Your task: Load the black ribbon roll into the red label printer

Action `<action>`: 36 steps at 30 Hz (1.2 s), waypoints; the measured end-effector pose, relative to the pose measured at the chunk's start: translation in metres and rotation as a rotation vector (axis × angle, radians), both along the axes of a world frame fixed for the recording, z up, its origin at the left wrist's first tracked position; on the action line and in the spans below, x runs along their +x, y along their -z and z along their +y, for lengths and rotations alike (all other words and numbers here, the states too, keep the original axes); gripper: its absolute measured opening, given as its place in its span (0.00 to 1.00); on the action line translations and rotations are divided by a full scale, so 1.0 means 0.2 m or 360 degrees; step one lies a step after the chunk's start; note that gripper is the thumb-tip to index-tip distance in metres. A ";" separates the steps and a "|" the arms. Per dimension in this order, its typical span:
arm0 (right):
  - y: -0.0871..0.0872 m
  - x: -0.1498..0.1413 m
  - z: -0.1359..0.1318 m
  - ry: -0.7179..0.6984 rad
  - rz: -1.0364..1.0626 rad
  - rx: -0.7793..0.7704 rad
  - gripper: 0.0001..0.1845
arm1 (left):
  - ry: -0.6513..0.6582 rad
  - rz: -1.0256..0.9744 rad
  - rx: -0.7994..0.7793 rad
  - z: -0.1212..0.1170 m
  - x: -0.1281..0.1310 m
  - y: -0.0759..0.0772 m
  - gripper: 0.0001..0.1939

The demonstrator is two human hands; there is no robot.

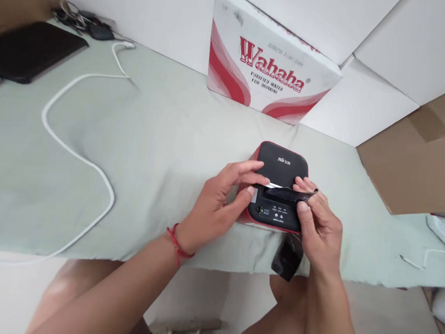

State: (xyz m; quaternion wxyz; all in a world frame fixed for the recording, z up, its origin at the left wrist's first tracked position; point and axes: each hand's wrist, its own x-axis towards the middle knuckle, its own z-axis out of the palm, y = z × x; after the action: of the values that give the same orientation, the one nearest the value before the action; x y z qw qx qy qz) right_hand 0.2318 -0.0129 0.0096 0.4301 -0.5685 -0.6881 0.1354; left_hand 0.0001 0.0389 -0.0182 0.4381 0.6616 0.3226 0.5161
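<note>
A small square device (282, 174) with a black top and red sides sits on the cloth-covered table, with buttons, a slot and a printed logo. My right hand (322, 224) pinches a thin, dark, shiny strip (288, 194) between thumb and fingers, over the device's slot. My left hand (226, 191) reaches in from the left with fingers stretched out and thumb apart. Its fingertips rest at the device's left part, close to a thin white edge (273, 185) beside the strip. Below the device, a dark glossy piece (288, 256) hangs over the table's front edge; whether it joins the strip is hidden.
A Wahaha water carton (272, 61) stands against the white boxes behind. A white cable (89, 162) winds across the left side. Keys (83, 21) and a dark flat tablet-like object (33, 50) lie at the far left. A brown cardboard box (424, 150) stands at right.
</note>
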 end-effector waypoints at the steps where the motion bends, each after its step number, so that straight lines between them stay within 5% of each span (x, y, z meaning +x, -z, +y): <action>1: 0.01 -0.01 -0.01 -0.0018 -0.0028 0.0021 0.17 | 0.0026 -0.0104 -0.0079 0.00 0.01 0.01 0.20; 8: 0.02 -0.12 -0.07 0.0092 -0.0124 0.0156 0.28 | 0.0221 -0.0447 -0.0440 0.09 0.01 0.08 0.48; 13: -0.01 -0.18 -0.06 0.0291 -0.0238 0.0279 0.16 | 0.0238 -0.0328 -0.0446 0.10 -0.02 0.05 0.51; 19: -0.05 -0.22 -0.06 0.0243 -0.0234 0.0324 0.14 | 0.0157 -0.0108 -0.0400 0.08 -0.04 0.02 0.48; 25: -0.06 -0.22 -0.03 0.0267 -0.0122 0.0175 0.16 | 0.0396 -0.0269 -0.0693 0.12 -0.07 0.07 0.47; 29: -0.07 -0.21 0.02 0.0358 0.0057 0.0024 0.09 | 0.0327 -0.0444 -0.0909 0.12 -0.06 0.05 0.44; 32: -0.07 -0.19 0.05 0.0457 0.0265 -0.0043 0.09 | 0.0141 -0.0658 -0.0947 0.11 -0.04 0.02 0.35; 36: -0.08 -0.18 0.08 0.0609 0.0468 0.0049 0.18 | -0.0117 -0.0993 -0.0914 0.10 -0.05 -0.01 0.10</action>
State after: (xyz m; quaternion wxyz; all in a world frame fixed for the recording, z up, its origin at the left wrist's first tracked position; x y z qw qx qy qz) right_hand 0.1949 0.0036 0.0249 0.5521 -0.6561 -0.4997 0.1222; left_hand -0.0090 0.0586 -0.0157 0.6625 0.3129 0.3286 0.5960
